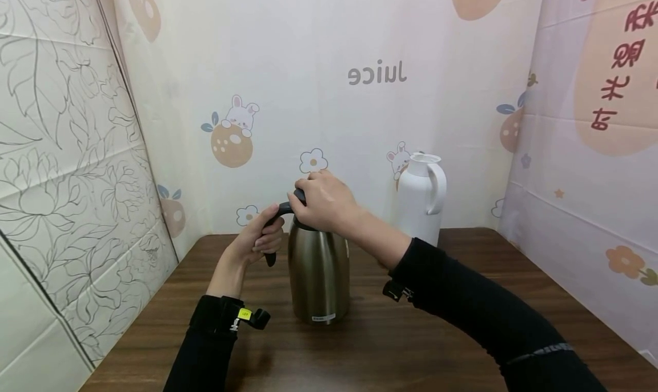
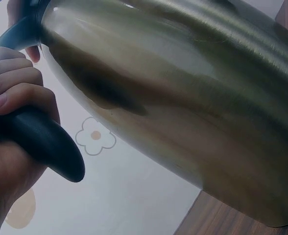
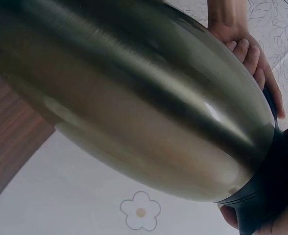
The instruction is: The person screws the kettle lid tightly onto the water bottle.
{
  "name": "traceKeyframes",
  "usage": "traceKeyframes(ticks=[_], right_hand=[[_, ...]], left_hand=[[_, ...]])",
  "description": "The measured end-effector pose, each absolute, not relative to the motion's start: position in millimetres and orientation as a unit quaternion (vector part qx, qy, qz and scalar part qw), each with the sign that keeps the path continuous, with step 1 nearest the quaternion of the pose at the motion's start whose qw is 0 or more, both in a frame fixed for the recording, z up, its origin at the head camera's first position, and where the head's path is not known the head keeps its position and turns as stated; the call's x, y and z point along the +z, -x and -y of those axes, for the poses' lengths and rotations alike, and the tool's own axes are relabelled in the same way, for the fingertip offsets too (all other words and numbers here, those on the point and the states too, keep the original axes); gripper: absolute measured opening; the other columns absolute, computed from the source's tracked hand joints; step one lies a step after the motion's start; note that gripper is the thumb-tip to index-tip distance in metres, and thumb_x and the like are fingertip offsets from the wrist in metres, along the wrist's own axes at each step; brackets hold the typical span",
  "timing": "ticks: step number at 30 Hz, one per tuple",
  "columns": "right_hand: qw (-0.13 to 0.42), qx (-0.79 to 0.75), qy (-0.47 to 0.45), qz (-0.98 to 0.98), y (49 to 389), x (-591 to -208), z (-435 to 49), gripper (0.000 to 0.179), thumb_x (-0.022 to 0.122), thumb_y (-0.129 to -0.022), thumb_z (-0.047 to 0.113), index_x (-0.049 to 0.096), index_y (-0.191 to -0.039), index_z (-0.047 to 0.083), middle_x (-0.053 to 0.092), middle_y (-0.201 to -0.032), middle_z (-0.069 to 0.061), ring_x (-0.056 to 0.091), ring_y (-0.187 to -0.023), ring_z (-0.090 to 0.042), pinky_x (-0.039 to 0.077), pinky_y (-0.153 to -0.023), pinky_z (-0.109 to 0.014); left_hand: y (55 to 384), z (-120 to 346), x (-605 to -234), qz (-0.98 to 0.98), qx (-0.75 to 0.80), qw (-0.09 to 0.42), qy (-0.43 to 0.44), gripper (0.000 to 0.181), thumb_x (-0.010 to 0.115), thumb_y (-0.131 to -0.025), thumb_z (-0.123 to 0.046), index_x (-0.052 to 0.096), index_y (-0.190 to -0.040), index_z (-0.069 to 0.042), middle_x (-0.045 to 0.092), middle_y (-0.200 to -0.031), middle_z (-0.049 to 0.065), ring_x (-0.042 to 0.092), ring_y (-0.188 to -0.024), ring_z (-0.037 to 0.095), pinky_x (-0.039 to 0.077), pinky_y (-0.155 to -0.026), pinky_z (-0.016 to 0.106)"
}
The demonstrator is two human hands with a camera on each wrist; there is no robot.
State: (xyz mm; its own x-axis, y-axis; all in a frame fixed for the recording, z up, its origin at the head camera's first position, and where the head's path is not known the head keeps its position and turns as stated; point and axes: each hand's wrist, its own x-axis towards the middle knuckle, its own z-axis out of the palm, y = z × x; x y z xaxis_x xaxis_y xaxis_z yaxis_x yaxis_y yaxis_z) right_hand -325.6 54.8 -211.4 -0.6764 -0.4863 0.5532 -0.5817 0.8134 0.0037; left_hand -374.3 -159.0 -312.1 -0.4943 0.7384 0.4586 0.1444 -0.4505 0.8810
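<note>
A bronze-coloured metal vacuum jug (image 1: 319, 278) stands upright on the wooden table, with a small label low on its front. My left hand (image 1: 257, 238) grips its black handle (image 1: 271, 259) on the left side, fingers wrapped round it; the free lower tip of the handle (image 2: 68, 156) shows below them in the left wrist view. Over the top of the jug, my right hand (image 1: 326, 200) holds the black lid (image 1: 300, 195) with bent fingers, covering most of it. The right wrist view shows the black neck (image 3: 266, 186) beside that hand's fingers.
Behind and to the right stands a white jug (image 1: 421, 198) with a white handle, partly hidden by my right forearm. The brown wooden table (image 1: 329, 363) ends at a printed curtain (image 1: 308, 106) at the back. Patterned curtains also hang on both sides.
</note>
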Motion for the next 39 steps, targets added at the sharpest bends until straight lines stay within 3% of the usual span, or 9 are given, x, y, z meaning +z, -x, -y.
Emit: traceKeyframes(ticks=[7,11,16,20,26,39], right_hand=[[0.26,0.096,-0.307,0.91,325.4,-207.2,-60.5,0.04,0.054,-0.107,0.045,0.074,-0.12,0.013,0.07,-0.108,-0.006,0.063,-0.104,-0.024,0.053,-0.077,-0.037],[0.252,0.1,-0.333,0.903,327.2,-203.0,-65.8,0.048,0.055,-0.107,0.048,0.073,-0.129,0.01,0.072,-0.121,-0.009,0.066,-0.111,-0.025,0.052,-0.097,-0.041],[0.215,0.103,-0.372,0.897,332.4,-198.5,-74.8,0.052,0.05,-0.109,0.05,0.069,-0.138,0.011,0.071,-0.132,-0.008,0.064,-0.125,-0.025,0.046,-0.11,-0.043],[0.202,0.11,-0.43,0.873,343.8,-196.5,-85.4,0.048,0.052,-0.11,0.049,0.068,-0.141,0.016,0.07,-0.136,-0.002,0.061,-0.131,-0.021,0.046,-0.111,-0.041],[0.237,0.112,-0.492,0.83,360.5,-202.4,-92.9,0.042,0.057,-0.108,0.045,0.071,-0.137,0.019,0.074,-0.127,0.002,0.066,-0.118,-0.016,0.051,-0.101,-0.039],[0.281,0.145,-0.483,0.817,362.8,-212.5,-84.9,0.034,0.061,-0.106,0.04,0.077,-0.127,0.018,0.076,-0.114,0.001,0.068,-0.107,-0.017,0.054,-0.092,-0.038]], left_hand=[[374.6,158.2,-311.4,-0.485,0.718,0.203,-0.457,0.057,0.041,-0.115,-0.049,0.039,-0.065,-0.021,0.031,-0.048,-0.009,0.021,-0.036,0.006,0.008,-0.037,0.027],[374.9,156.9,-310.3,-0.486,0.716,0.202,-0.458,0.056,0.04,-0.115,-0.049,0.04,-0.065,-0.021,0.031,-0.048,-0.01,0.019,-0.036,0.007,0.008,-0.037,0.027],[375.4,155.4,-309.6,-0.484,0.714,0.206,-0.462,0.056,0.04,-0.115,-0.048,0.039,-0.066,-0.021,0.031,-0.049,-0.01,0.02,-0.036,0.007,0.009,-0.037,0.027],[376.1,155.6,-309.7,-0.475,0.717,0.212,-0.464,0.056,0.041,-0.115,-0.048,0.04,-0.066,-0.021,0.033,-0.049,-0.01,0.022,-0.036,0.006,0.01,-0.037,0.026],[376.5,157.6,-310.4,-0.469,0.72,0.213,-0.464,0.056,0.043,-0.114,-0.048,0.041,-0.065,-0.021,0.035,-0.05,-0.01,0.023,-0.036,0.006,0.01,-0.038,0.026],[376.3,160.1,-313.4,-0.469,0.721,0.211,-0.464,0.056,0.04,-0.116,-0.046,0.04,-0.066,-0.02,0.034,-0.05,-0.01,0.022,-0.036,0.007,0.009,-0.038,0.027]])
